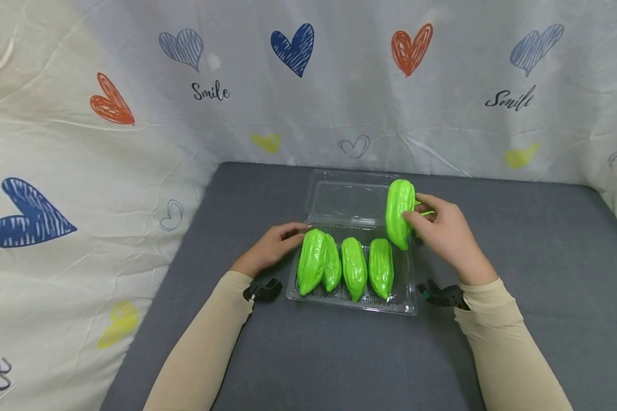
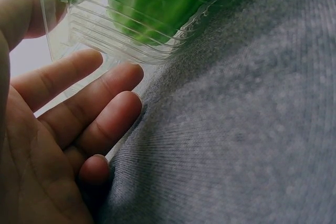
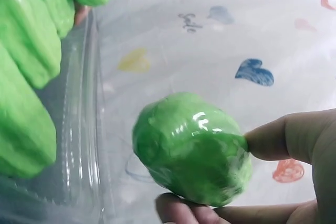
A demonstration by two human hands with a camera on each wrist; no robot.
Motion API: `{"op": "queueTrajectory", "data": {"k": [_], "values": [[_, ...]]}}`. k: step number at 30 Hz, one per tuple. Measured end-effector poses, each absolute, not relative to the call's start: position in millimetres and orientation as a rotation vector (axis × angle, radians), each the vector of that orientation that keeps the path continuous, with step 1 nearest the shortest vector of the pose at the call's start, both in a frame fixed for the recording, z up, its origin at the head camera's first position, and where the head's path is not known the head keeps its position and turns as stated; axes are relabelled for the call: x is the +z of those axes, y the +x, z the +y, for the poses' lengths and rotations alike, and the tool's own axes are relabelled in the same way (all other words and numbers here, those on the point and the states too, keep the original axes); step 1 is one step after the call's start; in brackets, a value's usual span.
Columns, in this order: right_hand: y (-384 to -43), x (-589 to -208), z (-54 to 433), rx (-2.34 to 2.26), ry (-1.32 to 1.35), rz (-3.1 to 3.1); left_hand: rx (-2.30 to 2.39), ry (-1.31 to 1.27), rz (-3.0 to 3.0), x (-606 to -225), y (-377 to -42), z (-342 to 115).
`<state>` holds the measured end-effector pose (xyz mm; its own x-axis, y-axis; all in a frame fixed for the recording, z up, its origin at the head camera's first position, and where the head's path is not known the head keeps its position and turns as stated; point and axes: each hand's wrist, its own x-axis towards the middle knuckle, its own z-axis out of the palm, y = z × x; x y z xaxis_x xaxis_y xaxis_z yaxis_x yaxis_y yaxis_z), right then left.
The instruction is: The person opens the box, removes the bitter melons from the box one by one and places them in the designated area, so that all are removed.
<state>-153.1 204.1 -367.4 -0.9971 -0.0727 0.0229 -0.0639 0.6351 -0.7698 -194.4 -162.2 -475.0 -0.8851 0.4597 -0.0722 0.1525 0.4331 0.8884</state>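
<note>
A clear plastic clamshell box (image 1: pixel 351 304) lies open, its lid (image 1: pixel 352 200) folded back behind it. Several glossy, ribbed green peppers (image 1: pixel 355 268) sit side by side in the base, tapered ends toward the front; the two leftmost overlap. My right hand (image 1: pixel 444 231) pinches another green pepper (image 1: pixel 400 214) between thumb and fingers, raised over the box's back right corner. At the box's left side is my left hand (image 1: pixel 272 246), thumb by the rim and the leftmost pepper. In the left wrist view its loosely extended fingers (image 2: pixel 105 100) lie beside and below the ribbed plastic wall.
A dark grey cloth (image 1: pixel 308 365) covers the table under the box. Behind and to the left hangs a white sheet (image 1: pixel 349 108) printed with hearts and the word Smile. Black wrist cameras (image 1: pixel 442 294) sit on both wrists, close to the box's sides.
</note>
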Motion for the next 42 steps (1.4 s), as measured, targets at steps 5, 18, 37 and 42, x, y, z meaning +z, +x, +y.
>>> {"op": "queueTrajectory", "data": {"k": [5,18,37,42], "values": [[-160,-370,214,-1.366,-0.081,2.889,1.425,0.517,2.393,-473,-193,-162],[-167,-373,236,-1.395,0.056,2.943,1.435,0.525,2.381,-472,-193,-161],[-173,-382,265,-1.411,0.269,2.937,1.449,0.528,2.37,-472,-193,-163],[-175,-388,271,-1.393,0.309,2.935,1.45,0.524,2.366,-475,-194,-163]]}}
